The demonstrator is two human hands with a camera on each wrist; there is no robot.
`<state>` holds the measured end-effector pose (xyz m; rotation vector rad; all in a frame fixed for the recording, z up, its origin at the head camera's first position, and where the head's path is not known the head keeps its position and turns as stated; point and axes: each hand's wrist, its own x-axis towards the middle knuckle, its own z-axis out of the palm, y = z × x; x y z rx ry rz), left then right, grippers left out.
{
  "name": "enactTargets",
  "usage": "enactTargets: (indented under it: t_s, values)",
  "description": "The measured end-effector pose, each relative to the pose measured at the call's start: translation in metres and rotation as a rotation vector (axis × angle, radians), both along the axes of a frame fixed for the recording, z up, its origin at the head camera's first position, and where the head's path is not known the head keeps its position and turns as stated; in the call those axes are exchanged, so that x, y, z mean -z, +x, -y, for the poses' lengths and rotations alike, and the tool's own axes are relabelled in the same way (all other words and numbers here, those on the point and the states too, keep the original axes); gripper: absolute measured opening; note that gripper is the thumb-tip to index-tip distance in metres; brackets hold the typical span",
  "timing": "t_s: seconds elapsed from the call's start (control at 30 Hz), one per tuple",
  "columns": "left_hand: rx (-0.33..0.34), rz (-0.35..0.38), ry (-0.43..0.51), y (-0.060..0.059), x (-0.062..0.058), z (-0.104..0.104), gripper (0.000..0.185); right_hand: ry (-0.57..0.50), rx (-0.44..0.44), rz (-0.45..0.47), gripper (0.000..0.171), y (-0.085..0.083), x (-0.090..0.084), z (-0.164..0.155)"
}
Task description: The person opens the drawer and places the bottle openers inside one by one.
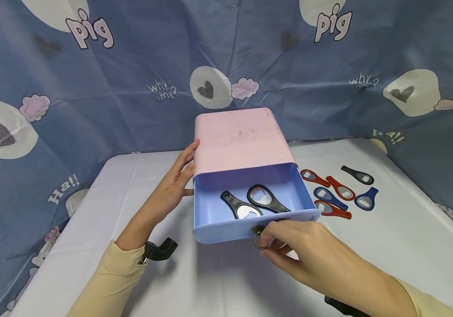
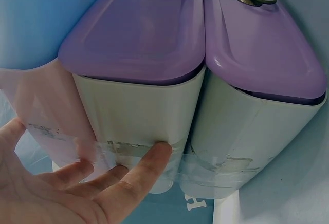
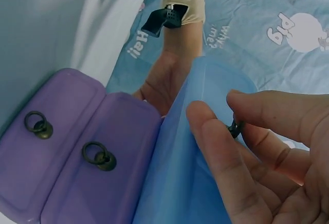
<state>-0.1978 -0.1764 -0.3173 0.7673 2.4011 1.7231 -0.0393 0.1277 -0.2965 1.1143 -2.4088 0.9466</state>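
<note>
A blue drawer (image 1: 210, 211) stands pulled out of its pink casing (image 1: 242, 138) in the head view. Two black bottle openers (image 1: 268, 198) with metal plates lie inside it. My right hand (image 1: 310, 251) pinches the ring pull (image 1: 259, 241) on the drawer's front between thumb and fingers. On the casing's left side rests my left hand (image 1: 171, 187), its fingers spread. The left wrist view shows that hand's fingertips against the taped side of the white casings, which hold two purple drawers (image 2: 139, 34); both of these look nearly closed.
Several red, blue and black bottle openers (image 1: 343, 191) lie on the white tablecloth (image 1: 401, 246) right of the drawer unit. Behind the table hangs a blue printed curtain (image 1: 139, 114). The purple drawers carry their own ring pulls (image 3: 95, 153).
</note>
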Motion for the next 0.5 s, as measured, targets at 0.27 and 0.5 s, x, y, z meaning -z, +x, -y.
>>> enactTargets:
  t_s: [0.27, 0.5]
  values:
    - [0.010, -0.001, 0.016, 0.001, -0.001, 0.001, 0.056, 0.011, -0.013, 0.040, 0.018, -0.013, -0.009, 0.003]
    - [0.021, 0.008, 0.018, 0.001, -0.002, 0.001, 0.056, 0.018, 0.013, 0.040, 0.021, -0.023, -0.012, 0.004]
